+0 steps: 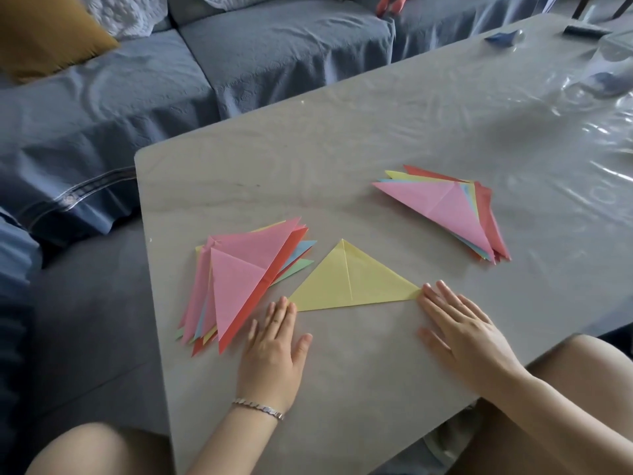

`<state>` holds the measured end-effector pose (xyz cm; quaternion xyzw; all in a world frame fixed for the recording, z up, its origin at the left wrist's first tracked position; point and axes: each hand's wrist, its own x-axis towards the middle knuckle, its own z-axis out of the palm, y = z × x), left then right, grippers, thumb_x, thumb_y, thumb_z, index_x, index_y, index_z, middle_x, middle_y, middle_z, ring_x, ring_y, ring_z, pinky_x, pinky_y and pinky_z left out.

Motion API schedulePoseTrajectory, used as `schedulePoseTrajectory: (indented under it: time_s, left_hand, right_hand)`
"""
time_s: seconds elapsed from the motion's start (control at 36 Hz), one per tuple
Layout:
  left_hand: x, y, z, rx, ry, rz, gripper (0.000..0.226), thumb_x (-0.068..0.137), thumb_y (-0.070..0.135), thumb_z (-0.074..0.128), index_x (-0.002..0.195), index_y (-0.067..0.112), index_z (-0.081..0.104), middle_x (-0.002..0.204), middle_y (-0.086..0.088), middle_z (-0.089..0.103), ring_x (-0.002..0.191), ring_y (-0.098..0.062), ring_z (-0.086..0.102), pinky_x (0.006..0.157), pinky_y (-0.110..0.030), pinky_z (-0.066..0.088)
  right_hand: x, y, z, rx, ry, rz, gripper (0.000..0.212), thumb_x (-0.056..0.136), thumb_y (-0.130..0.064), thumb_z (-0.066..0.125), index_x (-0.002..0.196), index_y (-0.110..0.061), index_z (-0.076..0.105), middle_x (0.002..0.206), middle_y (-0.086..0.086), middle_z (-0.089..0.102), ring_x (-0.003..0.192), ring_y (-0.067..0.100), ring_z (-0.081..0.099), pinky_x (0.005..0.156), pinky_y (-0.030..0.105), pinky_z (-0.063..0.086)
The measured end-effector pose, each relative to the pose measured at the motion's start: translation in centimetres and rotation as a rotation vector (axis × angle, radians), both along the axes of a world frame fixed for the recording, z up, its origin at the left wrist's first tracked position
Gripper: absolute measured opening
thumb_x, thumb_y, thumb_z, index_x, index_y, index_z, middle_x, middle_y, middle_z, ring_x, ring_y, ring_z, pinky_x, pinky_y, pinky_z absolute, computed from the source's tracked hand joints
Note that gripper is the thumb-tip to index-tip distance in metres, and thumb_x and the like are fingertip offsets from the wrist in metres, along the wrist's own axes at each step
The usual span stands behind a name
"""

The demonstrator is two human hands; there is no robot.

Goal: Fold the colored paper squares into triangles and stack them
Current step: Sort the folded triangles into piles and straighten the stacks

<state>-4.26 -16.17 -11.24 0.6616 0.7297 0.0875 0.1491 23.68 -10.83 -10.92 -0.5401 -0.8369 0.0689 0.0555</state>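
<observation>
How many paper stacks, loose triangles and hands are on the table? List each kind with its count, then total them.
Stacks: 2 (left stack, right stack)
Loose triangles: 1 (yellow triangle)
Hands: 2 (left hand, right hand)
Total: 5

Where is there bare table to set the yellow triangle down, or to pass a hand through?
Free: the wide table stretch beyond both stacks; the strip between the yellow triangle and right stack; the near patch between left hand and right hand. Crowded: the left stack nearly meets the triangle.
</observation>
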Motion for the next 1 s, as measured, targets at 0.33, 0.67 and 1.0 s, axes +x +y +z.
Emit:
schedulePoseTrajectory:
  time_s: [0.33, 0.67, 1.0]
  left_hand:
    - [0.6, 1.1, 1.1, 0.220, 0.082, 0.007, 0.032, 0.069, 0.021, 0.076, 0.097, 0.006, 0.070, 0.107, -0.011, 0.068, 0.097, -0.028, 0.066, 0.080, -0.042, 0.052]
    - [-3.9, 5.9, 3.0, 0.150, 0.038, 0.282, 0.048, 0.089, 0.018, 0.056, 0.133, 0.007, 0.043, 0.145, -0.013, 0.036, 0.132, -0.027, 0.036, 0.103, -0.037, 0.029]
    - [-3.9, 5.7, 3.5, 0.209, 0.087, 0.258, 0.036, 0.080, -0.016, 0.047, 0.112, -0.005, 0.060, 0.104, -0.028, 0.064, 0.087, -0.040, 0.064, 0.069, -0.041, 0.049]
  right_hand:
    - [-6.9, 5.0, 4.7, -0.324, 0.072, -0.273, 0.074, 0.077, -0.051, 0.066, 0.139, -0.023, 0.035, 0.130, 0.008, 0.040, 0.123, 0.027, 0.034, 0.099, 0.033, 0.030]
    - [-7.4, 6.1, 4.5, -0.532, 0.107, -0.376, 0.063, 0.077, -0.041, 0.071, 0.127, -0.015, 0.044, 0.121, 0.010, 0.044, 0.110, 0.028, 0.047, 0.082, 0.031, 0.040]
    - [-4.2, 4.8, 3.0, -0.440, 0.703, -0.351, 0.020, 0.087, -0.008, 0.059, 0.101, -0.021, 0.050, 0.078, 0.000, 0.059, 0.058, 0.012, 0.056, 0.054, 0.015, 0.042]
